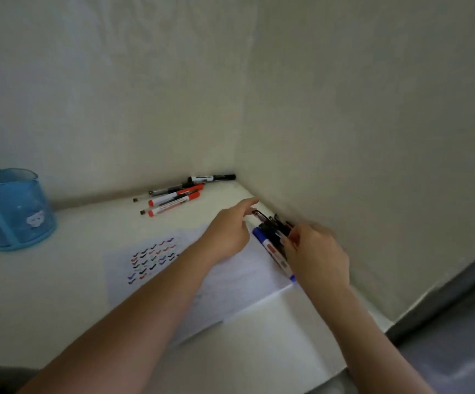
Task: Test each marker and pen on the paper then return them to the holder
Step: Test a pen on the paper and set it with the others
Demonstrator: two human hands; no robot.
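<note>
Markers point(272, 249) I am gathering lie bunched in my curled right hand point(318, 257), my left hand point(227, 234) pointing, its hold unclear; next they need carrying to the holder point(11, 209).

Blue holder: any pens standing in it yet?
No, nothing rises above the rim of the blue holder; the red markers lie on the table by the wall.

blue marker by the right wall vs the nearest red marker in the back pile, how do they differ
The blue marker has blue ends; the red marker has red ones. The blue marker runs along the right wall beside the pens the right hand grips; the red marker lies by the back wall, with no hand near it. Both have white barrels and lie flat on the table, outside the holder.
</note>
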